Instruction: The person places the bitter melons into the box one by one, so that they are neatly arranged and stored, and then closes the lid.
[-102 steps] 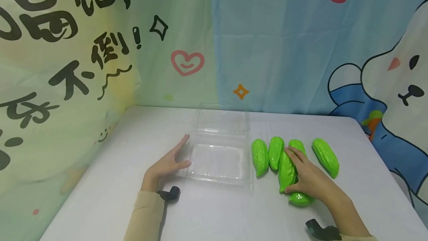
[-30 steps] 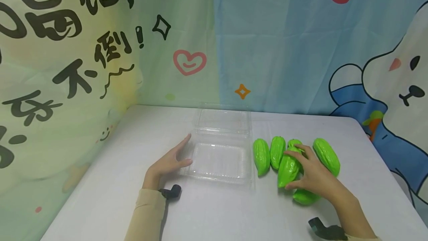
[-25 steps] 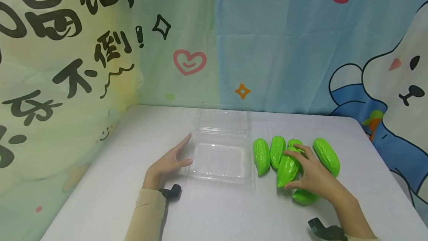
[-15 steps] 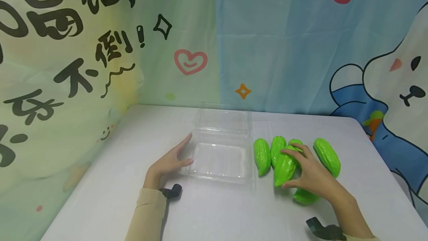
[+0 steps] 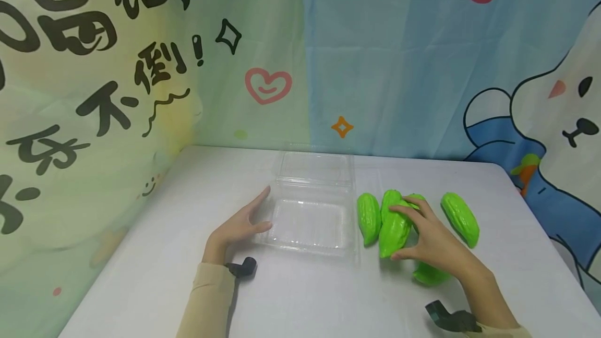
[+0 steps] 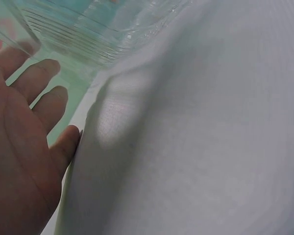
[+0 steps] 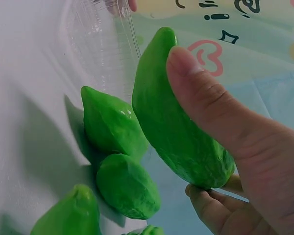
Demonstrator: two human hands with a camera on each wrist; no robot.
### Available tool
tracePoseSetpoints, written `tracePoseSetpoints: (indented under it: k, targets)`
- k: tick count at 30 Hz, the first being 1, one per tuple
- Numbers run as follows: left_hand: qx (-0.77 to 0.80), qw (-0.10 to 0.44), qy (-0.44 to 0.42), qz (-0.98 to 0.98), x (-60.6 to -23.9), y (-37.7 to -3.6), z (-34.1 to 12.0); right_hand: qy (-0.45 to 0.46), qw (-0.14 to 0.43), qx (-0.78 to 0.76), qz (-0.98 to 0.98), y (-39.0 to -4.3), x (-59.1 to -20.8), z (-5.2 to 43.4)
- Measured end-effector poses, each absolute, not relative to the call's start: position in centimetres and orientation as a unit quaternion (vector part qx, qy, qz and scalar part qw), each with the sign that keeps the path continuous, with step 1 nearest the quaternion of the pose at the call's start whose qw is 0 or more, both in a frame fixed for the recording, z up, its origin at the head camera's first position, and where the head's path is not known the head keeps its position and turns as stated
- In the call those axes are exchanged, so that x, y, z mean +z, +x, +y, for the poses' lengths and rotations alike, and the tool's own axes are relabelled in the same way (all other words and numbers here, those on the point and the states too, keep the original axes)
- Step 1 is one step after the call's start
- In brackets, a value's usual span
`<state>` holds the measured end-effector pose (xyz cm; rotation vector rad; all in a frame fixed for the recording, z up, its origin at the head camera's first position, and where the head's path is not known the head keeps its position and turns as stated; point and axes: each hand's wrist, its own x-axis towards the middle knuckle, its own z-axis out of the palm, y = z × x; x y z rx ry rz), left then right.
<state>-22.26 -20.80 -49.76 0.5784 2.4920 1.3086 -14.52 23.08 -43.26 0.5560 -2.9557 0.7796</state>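
Backdrop (image 5: 141,67): printed cloth, cartoon figures, behind and at 9 o'clock of the work area.

Surface (image 5: 291,296): white, carries everything.

Clear clamshell box (image 5: 310,220): one, lid folded back toward 12 o'clock, tray holds nothing.

Green gourds: six counted in the head view. Five lie at 3 o'clock of the box: one just beside it (image 5: 368,218), two partly hidden behind the raised one and the right hand, one apart at far 3 o'clock (image 5: 460,219), one under the right wrist (image 5: 429,274).

Change: the held gourd (image 5: 393,229) has come off the pile and shifted toward 9 o'clock since a second ago, now overlapping its neighbours and nearer the box rim. Judgement: transfer toward the tray is under way; nothing is in the tray yet.

Right hand (image 5: 434,244): fingers (image 7: 206,103) clamped on the held gourd, thumb along its flank.

Left hand (image 5: 237,228): fingers straight and apart, resting flat against the box's 9 o'clock edge, steadying it. Unmoved.
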Motion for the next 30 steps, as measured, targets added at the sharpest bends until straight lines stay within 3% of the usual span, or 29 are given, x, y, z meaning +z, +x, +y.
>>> tracePoseSetpoints:
  k: [30]
  targets:
    - [0.456, 0.127, 0.215, 0.854, -49.7, -22.2, -20.8, 0.192, 0.026, 0.263, -0.945, -15.6, -42.9, 21.0]
